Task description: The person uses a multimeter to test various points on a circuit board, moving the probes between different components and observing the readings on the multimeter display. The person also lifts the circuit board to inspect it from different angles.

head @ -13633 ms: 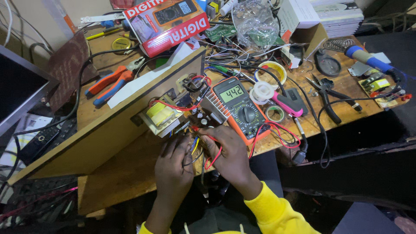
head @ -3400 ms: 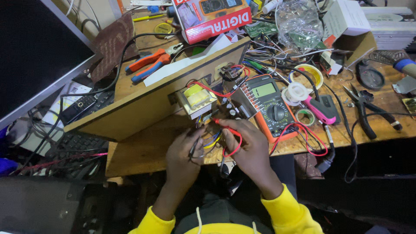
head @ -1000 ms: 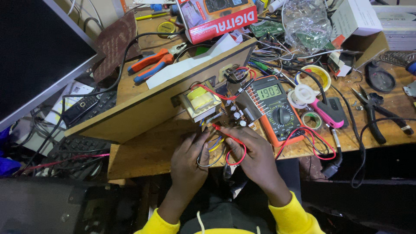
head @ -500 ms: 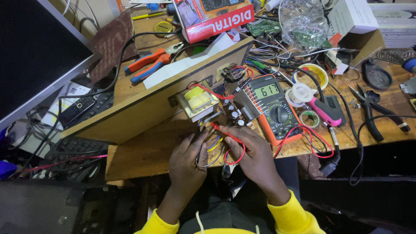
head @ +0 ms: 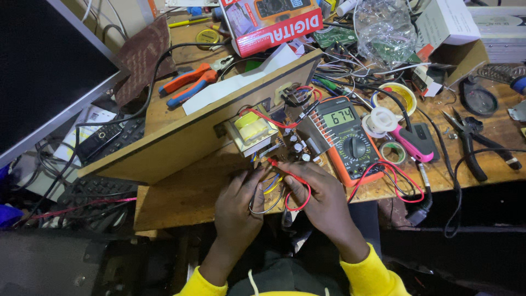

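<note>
A small circuit board (head: 293, 143) with a yellow-taped transformer (head: 252, 130) leans against a wooden panel (head: 181, 131) on the bench. My left hand (head: 236, 203) pinches thin wires just below the board. My right hand (head: 320, 192) grips a red test probe (head: 280, 166) whose tip touches the board's lower edge; its red lead (head: 300, 194) loops under my fingers. An orange multimeter (head: 350, 140) with a lit display lies right of the board.
A dark monitor (head: 49, 71) fills the upper left above a keyboard (head: 98, 189). Orange pliers (head: 189, 82), a red box (head: 271, 22), a plastic bag (head: 383, 27), solder reel (head: 382, 119), pink tool (head: 411, 143) and black pliers (head: 471, 145) crowd the wooden bench.
My hands have stayed at the board with the probe held. The view has shifted slightly and the multimeter display has changed between frames.
</note>
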